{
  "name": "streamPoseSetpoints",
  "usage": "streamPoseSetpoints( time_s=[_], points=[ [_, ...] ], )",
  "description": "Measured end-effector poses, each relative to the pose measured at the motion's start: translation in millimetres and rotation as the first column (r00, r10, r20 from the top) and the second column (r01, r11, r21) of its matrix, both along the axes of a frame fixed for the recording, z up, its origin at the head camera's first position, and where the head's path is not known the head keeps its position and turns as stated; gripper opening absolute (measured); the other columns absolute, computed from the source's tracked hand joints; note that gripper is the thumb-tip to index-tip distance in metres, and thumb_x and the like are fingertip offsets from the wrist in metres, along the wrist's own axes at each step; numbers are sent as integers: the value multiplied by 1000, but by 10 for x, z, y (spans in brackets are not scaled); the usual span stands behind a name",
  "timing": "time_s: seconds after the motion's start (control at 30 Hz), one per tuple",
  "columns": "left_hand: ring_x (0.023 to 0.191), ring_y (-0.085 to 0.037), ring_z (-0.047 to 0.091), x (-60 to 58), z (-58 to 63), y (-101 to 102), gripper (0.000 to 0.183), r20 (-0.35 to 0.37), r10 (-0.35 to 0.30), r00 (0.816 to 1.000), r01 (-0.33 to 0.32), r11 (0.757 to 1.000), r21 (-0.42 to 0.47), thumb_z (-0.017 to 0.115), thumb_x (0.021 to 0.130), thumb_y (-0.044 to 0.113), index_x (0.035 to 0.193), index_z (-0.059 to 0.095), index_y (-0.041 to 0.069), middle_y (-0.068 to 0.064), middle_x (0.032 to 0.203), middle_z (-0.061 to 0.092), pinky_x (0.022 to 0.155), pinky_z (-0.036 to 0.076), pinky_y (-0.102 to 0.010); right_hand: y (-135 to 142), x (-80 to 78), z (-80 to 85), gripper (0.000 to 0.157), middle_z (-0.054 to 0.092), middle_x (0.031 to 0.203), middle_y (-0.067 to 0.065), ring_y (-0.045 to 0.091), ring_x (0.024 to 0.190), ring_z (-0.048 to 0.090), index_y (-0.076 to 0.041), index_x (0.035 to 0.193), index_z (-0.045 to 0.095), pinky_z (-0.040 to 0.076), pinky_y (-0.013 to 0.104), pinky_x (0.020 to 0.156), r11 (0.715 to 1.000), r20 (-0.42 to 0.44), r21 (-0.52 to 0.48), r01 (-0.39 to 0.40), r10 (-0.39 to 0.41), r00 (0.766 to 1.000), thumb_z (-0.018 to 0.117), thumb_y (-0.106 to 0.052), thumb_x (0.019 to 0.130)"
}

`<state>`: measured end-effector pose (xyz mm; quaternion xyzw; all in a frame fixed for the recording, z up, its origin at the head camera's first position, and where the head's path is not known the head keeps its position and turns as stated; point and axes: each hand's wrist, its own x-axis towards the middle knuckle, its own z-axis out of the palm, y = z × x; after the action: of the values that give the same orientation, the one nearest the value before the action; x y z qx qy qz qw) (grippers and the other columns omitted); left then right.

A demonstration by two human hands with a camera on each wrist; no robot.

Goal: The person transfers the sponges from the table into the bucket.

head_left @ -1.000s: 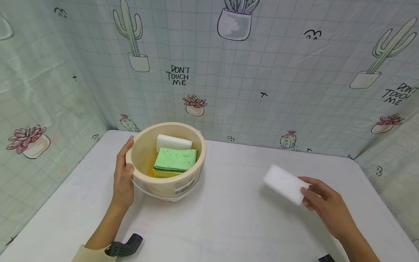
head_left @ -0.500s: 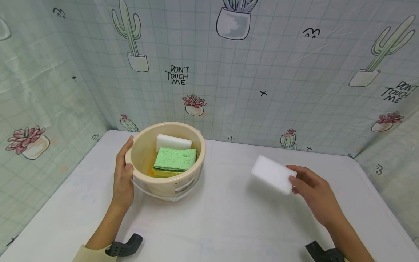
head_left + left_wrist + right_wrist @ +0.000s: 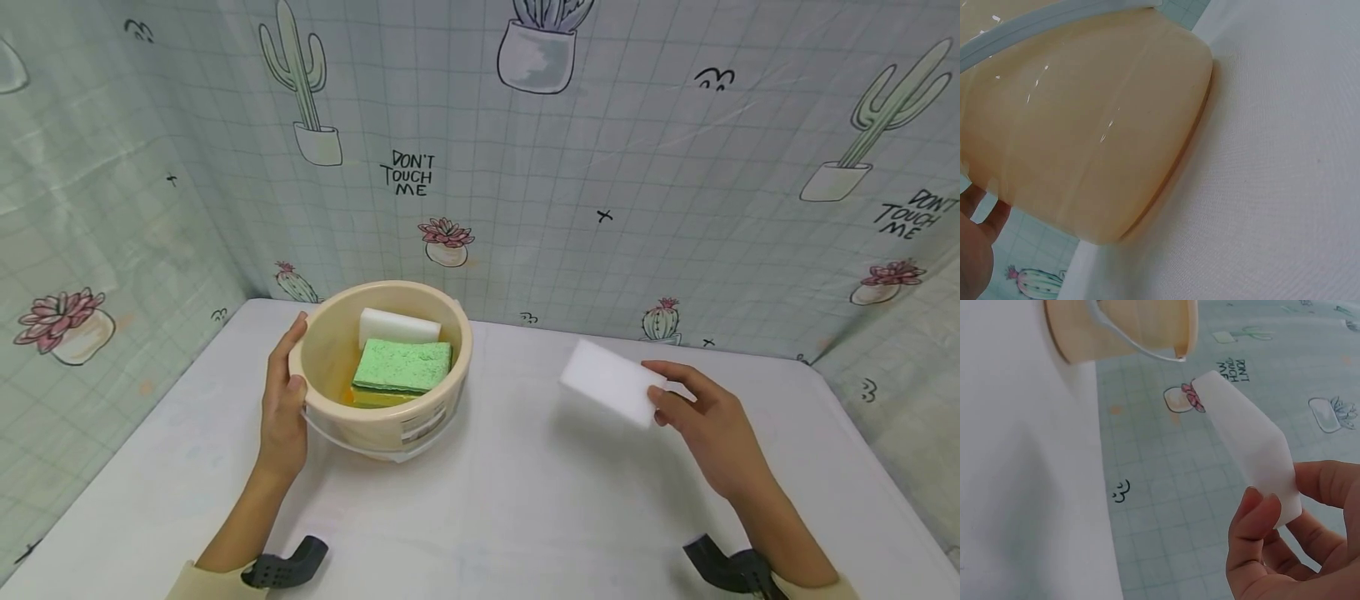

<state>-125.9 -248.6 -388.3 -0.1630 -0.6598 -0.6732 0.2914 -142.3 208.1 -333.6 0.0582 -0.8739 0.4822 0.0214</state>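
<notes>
My left hand (image 3: 283, 408) holds the side of a cream plastic bucket (image 3: 378, 425), thumb and fingers spread along the rim. Its fingers also show at the bucket wall (image 3: 1104, 125) in the left wrist view. Inside lie a green sponge (image 3: 402, 365), a yellow one (image 3: 382, 399) below it, and a white block (image 3: 401, 326) at the back. To the right, my right hand (image 3: 708, 429) pinches a white foam-like sponge block (image 3: 609, 381) by its near end, raised over the table. The right wrist view shows thumb and fingertips on this block (image 3: 1247, 434).
The white-covered table (image 3: 495, 517) casts back a soft shadow beneath the raised block. A thin white bail handle (image 3: 397, 455) hangs at the bucket's front. A cactus-print curtain (image 3: 525, 192) closes off the back and sides. Black wrist mounts (image 3: 288, 562) sit on both forearms.
My right hand has carried the white sponge block leftward and slightly farther back, toward the bucket. My left hand and the bucket have stayed in place.
</notes>
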Motion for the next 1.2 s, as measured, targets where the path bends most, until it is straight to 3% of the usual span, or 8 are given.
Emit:
streamPoseSetpoints(
  time_s=[0.4,0.67,1.0,1.2],
  points=[
    [142,-24,17,2,-5,0,54,2,3,1000,-3,1000,-3,38,98,25,148,31,7,-9,156,21,111,19,-30,-203,-94,162,41,51,125,3,26,85,62,-17,131,57,50,22,76,989,-34,-118,-90,86,996,61,-33,94],
    [142,-24,17,3,-3,-1,54,4,5,1000,-5,1000,-8,39,98,27,148,32,7,-8,156,21,112,19,-30,-440,-164,287,38,54,123,8,24,83,60,-10,129,58,51,24,74,941,-64,-258,-217,207,976,62,-22,94],
    [142,-24,16,1,-4,4,54,5,10,1000,-10,1000,-13,38,98,25,148,32,7,-8,156,21,112,19,-30,-834,-290,368,34,55,120,12,29,82,59,-8,124,61,50,28,72,867,-54,-390,-310,314,948,66,-17,91],
    [142,-24,16,4,2,5,54,6,16,1000,-16,1000,-11,38,98,26,148,32,7,-8,156,21,112,18,-31,-1062,-316,434,34,55,120,10,31,81,60,-10,123,62,49,27,71,864,-48,-380,-332,339,939,66,-15,90]
  ],
)
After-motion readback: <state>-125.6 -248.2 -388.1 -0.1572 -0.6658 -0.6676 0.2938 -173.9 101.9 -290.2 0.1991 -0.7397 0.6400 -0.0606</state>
